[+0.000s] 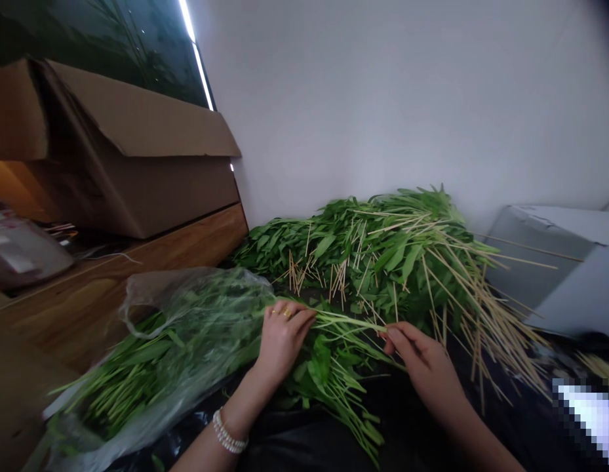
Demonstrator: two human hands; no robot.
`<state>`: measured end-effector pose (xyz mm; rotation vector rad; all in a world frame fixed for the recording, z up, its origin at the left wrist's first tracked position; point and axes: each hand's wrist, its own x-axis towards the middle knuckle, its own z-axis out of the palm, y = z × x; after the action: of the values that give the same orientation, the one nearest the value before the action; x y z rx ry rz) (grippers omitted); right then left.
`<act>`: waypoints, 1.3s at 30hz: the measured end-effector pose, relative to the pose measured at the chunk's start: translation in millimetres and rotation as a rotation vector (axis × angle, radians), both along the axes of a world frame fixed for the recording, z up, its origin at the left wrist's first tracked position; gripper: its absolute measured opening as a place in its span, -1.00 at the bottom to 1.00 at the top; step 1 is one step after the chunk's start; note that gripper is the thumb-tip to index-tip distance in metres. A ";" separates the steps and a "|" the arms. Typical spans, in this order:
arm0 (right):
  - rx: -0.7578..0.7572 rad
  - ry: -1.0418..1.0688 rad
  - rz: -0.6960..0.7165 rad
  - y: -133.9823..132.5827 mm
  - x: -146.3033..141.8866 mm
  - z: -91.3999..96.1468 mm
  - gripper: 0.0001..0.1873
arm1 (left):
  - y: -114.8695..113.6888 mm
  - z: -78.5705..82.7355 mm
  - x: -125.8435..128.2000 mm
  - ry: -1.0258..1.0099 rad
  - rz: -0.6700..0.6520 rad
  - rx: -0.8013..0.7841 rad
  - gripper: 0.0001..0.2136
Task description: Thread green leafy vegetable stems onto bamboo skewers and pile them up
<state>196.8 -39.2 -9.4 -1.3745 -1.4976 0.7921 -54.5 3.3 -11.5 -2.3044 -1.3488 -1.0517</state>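
Observation:
My left hand (283,334), with rings and a pearl bracelet, is closed on a long green leafy stem (351,320). Its thumb and forefinger pinch the stem. My right hand (425,364) pinches the same stem near its cut end, so it stretches between both hands. Loose leafy greens (328,367) lie below them on black plastic. To the left, a clear plastic bag (181,347) holds more green stems. Beyond my hands rises a big heap of leafy greens (328,242), with many thin wooden sticks (481,328) poking out, mostly at its right.
An open cardboard box (161,190) stands on a wooden surface (196,239) at the left. A white wall (383,98) rises behind the heap. At the right sits a white box (564,262). A bright blurred patch covers the lower right corner.

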 end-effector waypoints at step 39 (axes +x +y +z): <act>0.024 -0.084 0.042 0.5 2.2 -3.4 -0.62 | -2.9 -6.0 1.9 0.048 -0.176 -0.114 -0.80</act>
<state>199.0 -38.6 -12.8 -1.3771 -1.6003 0.7486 -52.6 0.5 -17.5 -2.5540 -1.2359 -0.9862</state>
